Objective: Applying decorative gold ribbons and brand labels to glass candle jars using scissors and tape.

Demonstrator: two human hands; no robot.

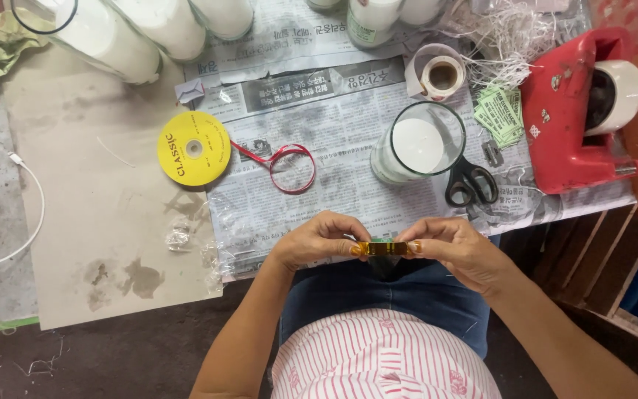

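Note:
My left hand [317, 240] and my right hand [453, 246] hold a short strip of gold ribbon [383, 248] stretched between their fingertips, above my lap at the near edge of the newspaper [319, 148]. A bit of green shows just behind the strip. A glass candle jar [416, 144] with white wax stands a little beyond my hands. Black-handled scissors [470, 181] lie right beside the jar.
A yellow ribbon spool [193, 148] with a red ribbon [289, 166] trailing from it lies to the left. A red tape dispenser [581, 111] sits at the right, green labels [502, 112] and a sticker roll [441, 74] near it. Tall white candles [123, 33] line the far edge. A white cable [27, 214] lies far left.

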